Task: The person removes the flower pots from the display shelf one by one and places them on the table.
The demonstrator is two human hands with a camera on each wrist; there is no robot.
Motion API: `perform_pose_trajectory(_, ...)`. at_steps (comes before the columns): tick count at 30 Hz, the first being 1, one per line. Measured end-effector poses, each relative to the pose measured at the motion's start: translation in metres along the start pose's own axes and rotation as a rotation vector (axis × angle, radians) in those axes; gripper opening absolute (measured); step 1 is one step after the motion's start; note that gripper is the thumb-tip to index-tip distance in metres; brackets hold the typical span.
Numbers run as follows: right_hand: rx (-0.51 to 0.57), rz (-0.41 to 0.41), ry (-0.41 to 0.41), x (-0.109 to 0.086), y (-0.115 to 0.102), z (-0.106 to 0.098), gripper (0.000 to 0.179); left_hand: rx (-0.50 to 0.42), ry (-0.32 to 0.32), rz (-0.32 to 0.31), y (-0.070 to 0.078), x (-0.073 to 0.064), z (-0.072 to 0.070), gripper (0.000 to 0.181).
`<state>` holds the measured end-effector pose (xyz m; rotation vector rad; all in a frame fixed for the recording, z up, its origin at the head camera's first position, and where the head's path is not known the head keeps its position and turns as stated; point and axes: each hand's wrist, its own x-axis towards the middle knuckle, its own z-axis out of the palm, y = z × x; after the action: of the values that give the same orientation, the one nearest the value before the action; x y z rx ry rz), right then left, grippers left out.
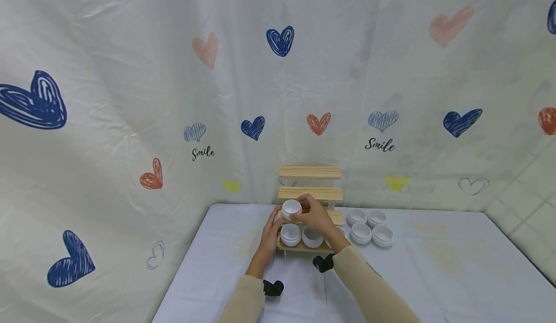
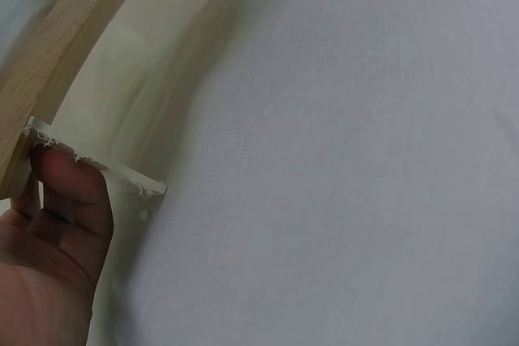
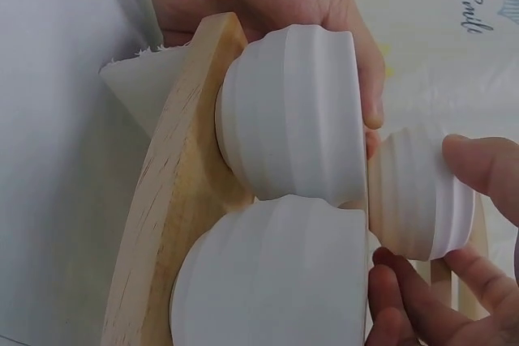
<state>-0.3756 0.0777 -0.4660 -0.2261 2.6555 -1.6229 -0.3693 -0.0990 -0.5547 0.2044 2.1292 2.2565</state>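
Observation:
A tiered display stand with pale wooden shelves and white supports stands on the table. My right hand pinches a small white ribbed bowl between thumb and fingers, at the left end of the second shelf from the bottom. Around the stand's left end, my left hand curls its fingers; in the left wrist view they lie against the lower shelf's end and white support. Along the bottom shelf sit a left bowl, a middle bowl and a third one, mostly hidden by my right wrist.
Several more white bowls are grouped on the table just right of the stand. A white cloth covers the table. Behind it hangs a white curtain printed with hearts, close to the stand's back.

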Motion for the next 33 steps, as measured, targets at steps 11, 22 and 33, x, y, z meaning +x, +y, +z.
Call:
perform_pose_trajectory(11,0.008,-0.001,0.016,-0.001,0.000,-0.001,0.053,0.002,0.006,-0.002,0.004,-0.001,0.000,0.051)
perform_pose_trajectory(22,0.077,-0.009,-0.014,-0.005,-0.001,-0.006,0.052,0.054,0.043,0.004,-0.024,0.013,0.001,0.054)
perform_pose_trajectory(33,0.090,-0.012,-0.016,-0.004,0.006,-0.009,0.049,0.052,0.054,0.013,-0.024,0.013,0.001,0.051)
